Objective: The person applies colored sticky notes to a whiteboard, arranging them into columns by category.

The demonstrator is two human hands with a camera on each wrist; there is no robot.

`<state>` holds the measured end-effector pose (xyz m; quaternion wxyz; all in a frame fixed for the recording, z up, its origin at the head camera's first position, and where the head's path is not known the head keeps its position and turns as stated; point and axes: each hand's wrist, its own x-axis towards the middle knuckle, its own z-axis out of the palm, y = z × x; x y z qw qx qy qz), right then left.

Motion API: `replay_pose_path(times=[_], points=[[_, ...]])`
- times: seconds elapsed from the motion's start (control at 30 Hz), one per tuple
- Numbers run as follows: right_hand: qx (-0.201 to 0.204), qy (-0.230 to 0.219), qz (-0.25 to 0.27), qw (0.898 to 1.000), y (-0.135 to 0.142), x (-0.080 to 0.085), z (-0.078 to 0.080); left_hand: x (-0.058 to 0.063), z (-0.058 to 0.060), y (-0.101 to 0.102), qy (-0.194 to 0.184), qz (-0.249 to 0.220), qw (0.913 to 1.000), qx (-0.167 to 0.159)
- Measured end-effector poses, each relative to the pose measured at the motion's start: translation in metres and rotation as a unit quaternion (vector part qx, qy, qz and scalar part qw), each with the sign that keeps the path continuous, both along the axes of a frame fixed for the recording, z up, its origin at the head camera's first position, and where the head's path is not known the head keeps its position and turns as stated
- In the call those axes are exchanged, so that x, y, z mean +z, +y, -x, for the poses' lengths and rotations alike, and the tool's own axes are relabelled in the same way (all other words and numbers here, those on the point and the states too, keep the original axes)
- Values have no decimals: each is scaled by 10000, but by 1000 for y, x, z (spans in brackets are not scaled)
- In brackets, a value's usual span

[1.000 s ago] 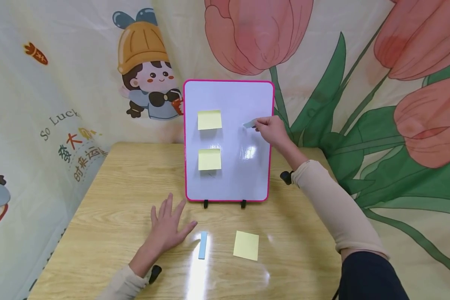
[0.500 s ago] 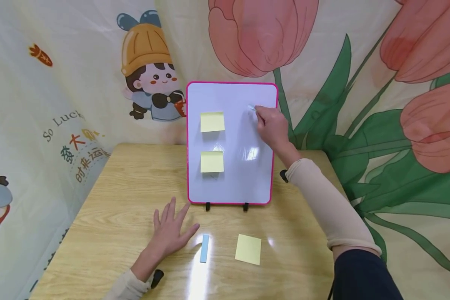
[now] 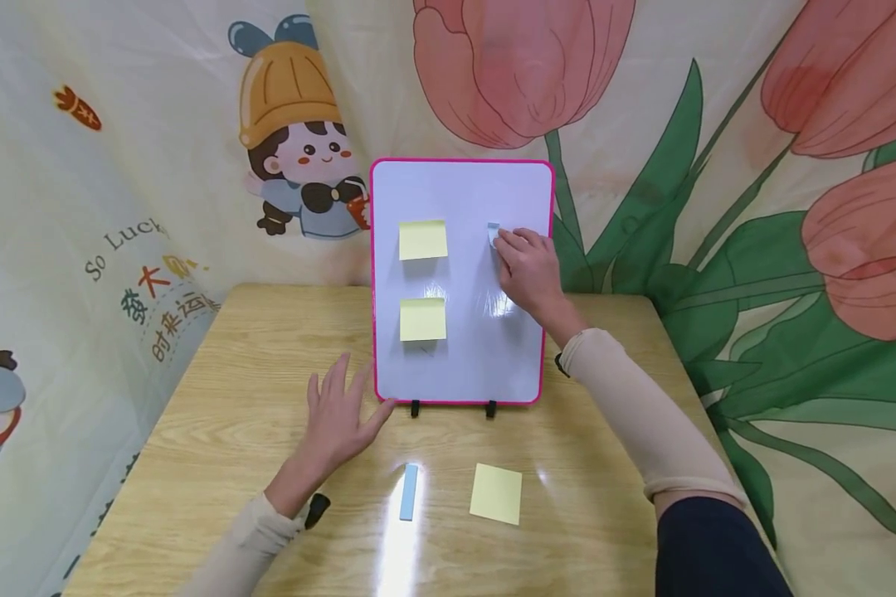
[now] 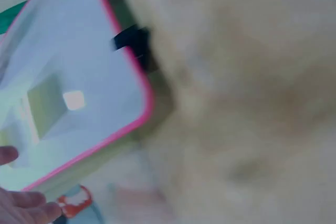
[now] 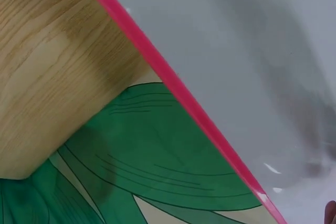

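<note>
A white board [image 3: 463, 365] with a pink edge stands upright on the table. Near its upper right a small blue sticky strip [image 3: 493, 226] lies on the surface. The fingers of my right hand [image 3: 532, 269] touch the strip's lower part and cover some of it; only a fingertip [image 5: 330, 212] shows in the right wrist view. My left hand [image 3: 336, 427], fingers spread, is by the board's lower left corner and holds nothing. Two yellow sticky notes [image 3: 422, 240] hang one above the other on the board's left side; the lower note [image 3: 422, 320] lifts at its bottom edge.
Another blue strip [image 3: 408, 493] and a yellow sticky note [image 3: 496, 494] lie on the wooden table [image 3: 291, 531] in front of the board. Small black feet [image 3: 415, 409] support the board. A printed curtain [image 3: 642, 124] hangs behind the table.
My right hand went up the board with the blue strip, then lower; the strip now lies upright on the board. My left hand has moved slightly up toward the board's lower corner.
</note>
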<state>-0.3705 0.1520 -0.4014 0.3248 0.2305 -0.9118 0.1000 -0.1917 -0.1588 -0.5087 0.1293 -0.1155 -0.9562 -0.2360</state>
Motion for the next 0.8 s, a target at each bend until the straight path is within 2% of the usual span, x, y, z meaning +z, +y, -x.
replay_pose_path(times=[0.17,0.3,0.4,0.53,0.6,0.7,0.8], points=[[8,-25,-114,9999,-4,-4,2,42,40,10,709,-133,9974,-68],[-66,-188,-224,9996,-7,-7,3,81,76,20,1194,-265,9923,-209],[-105,-275,-246,9993,-8,-9,4,114,104,31,1396,-78,9899,-251],[-120,-295,-212,9993,-8,-11,5,157,140,55,1133,562,9919,-145],[-137,-295,-203,9993,-8,-12,6,174,157,69,790,934,9924,-118],[-180,-248,-212,9993,-7,-12,6,187,183,91,326,1421,9890,-231],[-233,-191,-287,9991,-7,-13,6,191,206,106,5,1851,9821,-336]])
